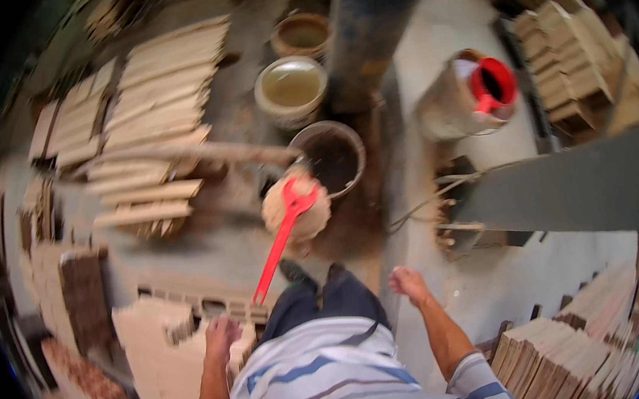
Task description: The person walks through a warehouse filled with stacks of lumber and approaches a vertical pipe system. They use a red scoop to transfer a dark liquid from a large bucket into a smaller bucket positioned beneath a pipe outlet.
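Observation:
My left hand (223, 336) hangs low beside my left leg, near a stack of pale boards. Blur smears its fingers, and nothing shows in it. On the other side my right hand (408, 283) is held out beside my right leg, its fingers loosely curled, with nothing visible in it. Ahead of my feet, a red wrench-shaped tool (281, 241) lies across a round tan mass (307, 214). The tool touches neither hand. Just beyond it stands an open bucket of dark contents (331, 156).
Two more buckets with liquid, a pale one (290, 88) and a brown one (300, 33), stand by a tall dark barrel (365, 37). A red container (494, 84) sits on a drum (445, 103). Stacked boards (163, 91) lie left; a grey panel (572, 187) juts in from the right.

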A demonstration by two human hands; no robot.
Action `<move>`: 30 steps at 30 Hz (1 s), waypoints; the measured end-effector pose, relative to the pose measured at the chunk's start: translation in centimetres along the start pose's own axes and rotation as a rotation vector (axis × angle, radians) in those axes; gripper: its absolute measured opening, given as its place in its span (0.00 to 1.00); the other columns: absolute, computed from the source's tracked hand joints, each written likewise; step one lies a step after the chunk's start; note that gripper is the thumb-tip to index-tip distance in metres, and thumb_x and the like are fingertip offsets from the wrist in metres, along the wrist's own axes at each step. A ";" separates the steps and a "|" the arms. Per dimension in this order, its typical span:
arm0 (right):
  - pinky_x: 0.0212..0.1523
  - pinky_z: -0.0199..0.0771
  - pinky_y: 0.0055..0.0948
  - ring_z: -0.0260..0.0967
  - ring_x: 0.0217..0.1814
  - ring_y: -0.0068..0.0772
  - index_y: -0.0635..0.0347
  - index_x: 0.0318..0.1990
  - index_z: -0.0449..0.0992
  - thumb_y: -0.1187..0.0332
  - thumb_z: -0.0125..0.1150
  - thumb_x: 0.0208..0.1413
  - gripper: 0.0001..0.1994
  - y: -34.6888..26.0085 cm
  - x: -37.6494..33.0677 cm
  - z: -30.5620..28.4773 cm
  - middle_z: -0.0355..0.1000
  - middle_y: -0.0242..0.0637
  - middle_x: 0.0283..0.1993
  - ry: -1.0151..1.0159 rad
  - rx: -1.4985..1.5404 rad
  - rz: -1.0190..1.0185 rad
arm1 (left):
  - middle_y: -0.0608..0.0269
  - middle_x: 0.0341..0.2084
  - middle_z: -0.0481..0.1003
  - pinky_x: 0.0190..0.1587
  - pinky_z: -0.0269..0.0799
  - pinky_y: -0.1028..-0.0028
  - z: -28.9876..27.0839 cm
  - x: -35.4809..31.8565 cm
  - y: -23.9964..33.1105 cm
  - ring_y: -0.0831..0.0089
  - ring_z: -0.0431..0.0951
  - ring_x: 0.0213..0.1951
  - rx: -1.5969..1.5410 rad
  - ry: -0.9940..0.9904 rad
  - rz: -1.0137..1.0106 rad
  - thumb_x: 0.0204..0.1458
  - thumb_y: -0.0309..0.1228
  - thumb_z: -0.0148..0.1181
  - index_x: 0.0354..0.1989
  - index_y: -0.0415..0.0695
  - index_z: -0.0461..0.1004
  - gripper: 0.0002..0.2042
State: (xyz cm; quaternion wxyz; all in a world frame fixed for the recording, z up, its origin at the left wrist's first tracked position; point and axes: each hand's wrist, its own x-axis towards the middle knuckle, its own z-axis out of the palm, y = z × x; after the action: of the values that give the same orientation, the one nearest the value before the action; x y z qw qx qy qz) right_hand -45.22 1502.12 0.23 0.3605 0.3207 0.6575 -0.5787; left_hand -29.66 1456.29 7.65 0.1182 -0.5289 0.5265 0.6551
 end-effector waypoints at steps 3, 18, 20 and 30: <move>0.34 0.72 0.25 0.69 0.33 0.26 0.60 0.43 0.69 0.57 0.52 0.55 0.16 -2.3 -0.9 -1.1 0.71 0.35 0.36 0.063 0.084 -0.026 | 0.58 0.25 0.71 0.26 0.71 0.74 1.3 1.0 1.9 0.69 0.74 0.25 0.066 -0.020 -0.012 0.52 0.40 0.51 0.34 0.41 0.65 0.13; 0.25 0.65 0.20 0.62 0.28 0.21 0.60 0.41 0.64 0.54 0.54 0.52 0.19 -32.2 13.6 -19.5 0.64 0.30 0.30 0.468 0.493 -0.649 | 0.56 0.24 0.69 0.24 0.71 0.70 7.6 -4.9 -2.8 0.66 0.72 0.23 -0.009 0.114 -0.002 0.53 0.38 0.47 0.35 0.41 0.63 0.12; 0.26 0.67 0.25 0.63 0.29 0.25 0.61 0.42 0.65 0.51 0.56 0.50 0.22 -34.5 14.3 -20.0 0.66 0.33 0.33 0.486 0.409 -0.588 | 0.53 0.28 0.71 0.29 0.73 0.69 8.0 -6.3 -3.4 0.65 0.72 0.27 0.029 0.077 0.009 0.54 0.42 0.49 0.35 0.37 0.66 0.17; 0.10 0.55 0.25 0.58 0.11 0.25 0.61 0.20 0.66 0.61 0.56 0.44 0.13 -38.2 18.6 -21.6 0.62 0.31 0.15 0.576 0.270 -0.532 | 0.54 0.31 0.70 0.35 0.74 0.65 12.0 -11.8 -2.5 0.62 0.74 0.33 -0.033 0.233 -0.050 0.55 0.38 0.47 0.37 0.36 0.64 0.14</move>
State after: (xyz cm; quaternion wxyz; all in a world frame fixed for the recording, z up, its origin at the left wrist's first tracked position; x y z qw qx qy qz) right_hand -89.46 1518.87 6.29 -0.0457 0.3331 0.7095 -0.6193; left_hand -29.88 1471.84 14.51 0.0636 -0.6162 0.5127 0.5944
